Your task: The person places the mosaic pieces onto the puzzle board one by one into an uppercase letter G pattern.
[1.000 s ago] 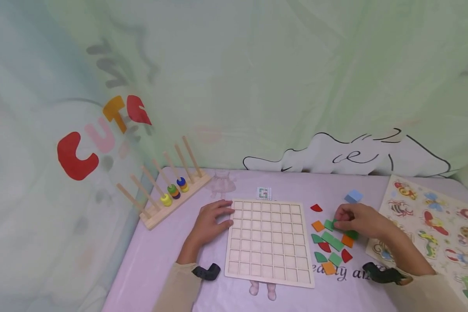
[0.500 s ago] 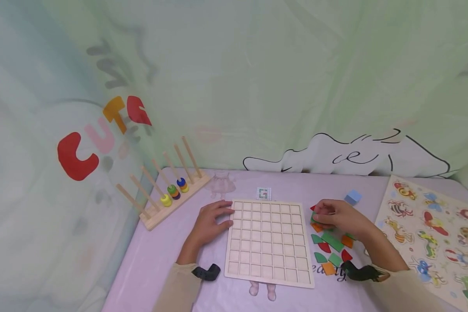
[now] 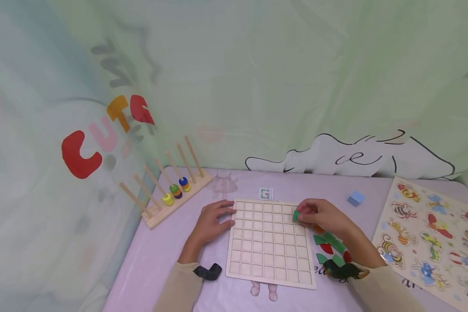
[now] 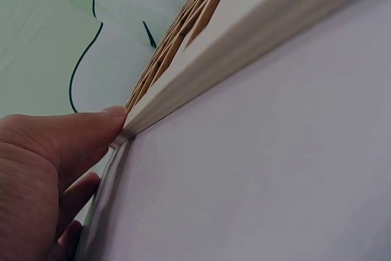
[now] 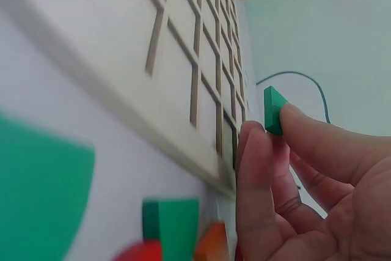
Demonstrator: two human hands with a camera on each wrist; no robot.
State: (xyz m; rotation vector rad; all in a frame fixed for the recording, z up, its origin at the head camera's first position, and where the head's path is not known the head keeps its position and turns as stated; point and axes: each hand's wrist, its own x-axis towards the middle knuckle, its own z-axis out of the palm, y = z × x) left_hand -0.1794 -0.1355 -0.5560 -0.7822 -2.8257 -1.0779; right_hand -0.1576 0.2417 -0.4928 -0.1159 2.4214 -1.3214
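A square wooden grid board (image 3: 268, 249) lies on the table. My left hand (image 3: 212, 221) rests against its left edge near the far corner, thumb and fingers touching the rim. In the left wrist view, the thumb (image 4: 79, 132) meets the board's side. My right hand (image 3: 321, 214) pinches a small green tile (image 3: 296, 216) between thumb and fingers, over the far right part of the grid. The right wrist view shows this green tile (image 5: 273, 111) tilted and raised above the board. Just right of the board, green, red and orange pieces (image 3: 333, 242) lie loose, partly under my right forearm.
A wooden peg rack (image 3: 175, 201) with coloured rings stands at the back left. Beyond the board lies a small pattern card (image 3: 266, 193). A blue block (image 3: 355, 198) sits at the back right, near a flat insect-picture board (image 3: 433, 234). Fabric walls enclose the table.
My right hand has picked up a green tile from the loose pieces and carried it left, over the board's far right corner. The left hand has stayed at the board's edge.
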